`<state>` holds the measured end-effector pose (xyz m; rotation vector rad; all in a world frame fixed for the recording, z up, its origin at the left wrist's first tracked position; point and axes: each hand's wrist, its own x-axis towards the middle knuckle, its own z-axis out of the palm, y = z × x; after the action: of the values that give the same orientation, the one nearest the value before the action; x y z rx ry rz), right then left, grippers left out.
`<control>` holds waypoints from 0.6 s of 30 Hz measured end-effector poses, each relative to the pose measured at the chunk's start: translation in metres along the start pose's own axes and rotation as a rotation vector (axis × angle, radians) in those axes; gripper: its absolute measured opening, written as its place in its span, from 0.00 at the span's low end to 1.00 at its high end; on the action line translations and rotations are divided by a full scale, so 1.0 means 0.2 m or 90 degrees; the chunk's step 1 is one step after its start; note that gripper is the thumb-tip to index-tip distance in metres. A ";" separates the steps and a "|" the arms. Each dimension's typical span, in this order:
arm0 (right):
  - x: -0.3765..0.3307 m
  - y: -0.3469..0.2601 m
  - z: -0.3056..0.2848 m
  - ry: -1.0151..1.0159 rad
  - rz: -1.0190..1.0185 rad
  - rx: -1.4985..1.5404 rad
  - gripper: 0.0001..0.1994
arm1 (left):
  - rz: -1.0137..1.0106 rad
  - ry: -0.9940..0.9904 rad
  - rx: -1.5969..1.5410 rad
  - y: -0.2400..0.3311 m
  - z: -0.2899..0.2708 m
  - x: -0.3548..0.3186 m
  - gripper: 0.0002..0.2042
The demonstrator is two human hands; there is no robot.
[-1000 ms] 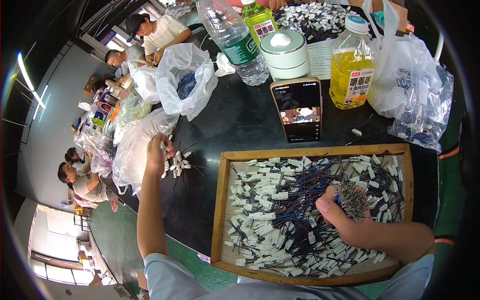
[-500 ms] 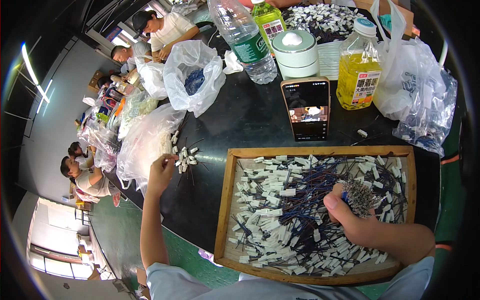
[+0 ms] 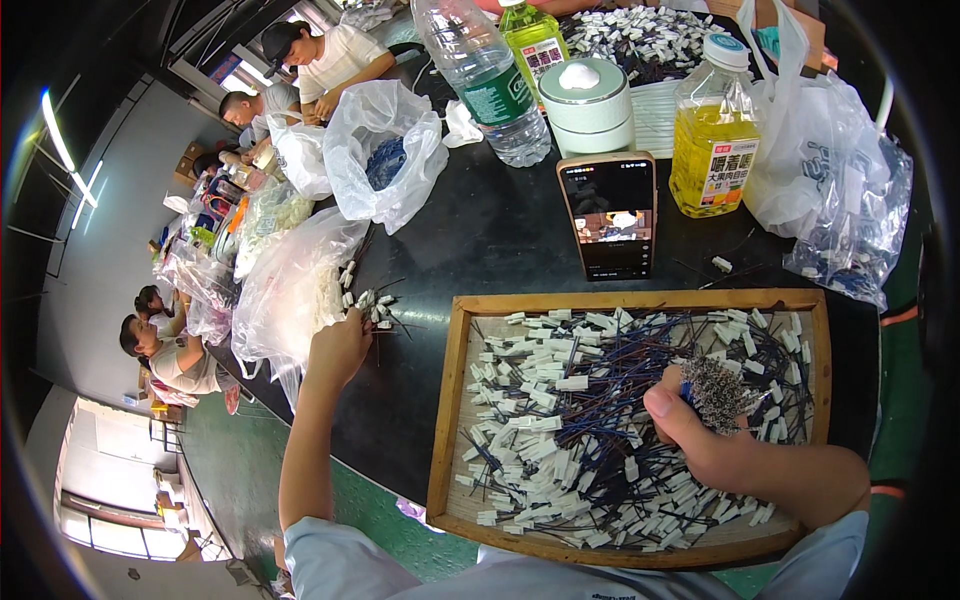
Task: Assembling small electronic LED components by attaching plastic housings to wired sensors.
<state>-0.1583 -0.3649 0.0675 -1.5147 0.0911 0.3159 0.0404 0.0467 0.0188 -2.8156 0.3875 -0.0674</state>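
A wooden tray [image 3: 444,420] lies on the black table, filled with several blue wires that end in white plastic connectors [image 3: 560,400]. Over the tray's right half, my right hand [image 3: 700,440] is closed around a bundle of these wires [image 3: 718,388], their bare metal ends bristling upward. My left hand [image 3: 338,350] reaches out to the left of the tray and pinches a small cluster of connector wires [image 3: 372,308] lying on the table beside a clear plastic bag [image 3: 290,285].
A phone [image 3: 612,215] leans upright behind the tray. Behind it stand a clear water bottle [image 3: 485,80], a white round container [image 3: 590,105] and a yellow liquid bottle [image 3: 712,135]. Plastic bags of parts [image 3: 850,210] sit right and left. Other people sit along the table's far left.
My left hand came down from the plastic bag toward the table and now rests on the small cluster of wires there. My right hand keeps its bundle over the tray, shifted slightly.
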 end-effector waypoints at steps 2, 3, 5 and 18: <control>0.00 0.00 0.00 -0.005 0.009 0.020 0.13 | 0.023 0.007 -0.052 0.00 -0.01 -0.01 0.10; 0.00 0.00 -0.01 -0.009 0.010 0.014 0.12 | 0.044 0.014 -0.104 -0.01 -0.02 -0.02 0.11; 0.00 0.00 0.00 -0.015 0.011 0.008 0.12 | 0.040 0.024 -0.259 -0.05 -0.03 -0.03 0.10; -0.01 0.02 0.01 0.014 0.010 0.016 0.10 | -0.200 -0.015 -0.633 -0.05 -0.05 -0.05 0.11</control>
<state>-0.1617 -0.3623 0.0641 -1.4932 0.1243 0.3092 0.0332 0.0552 0.0304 -3.8291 -0.0852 0.1317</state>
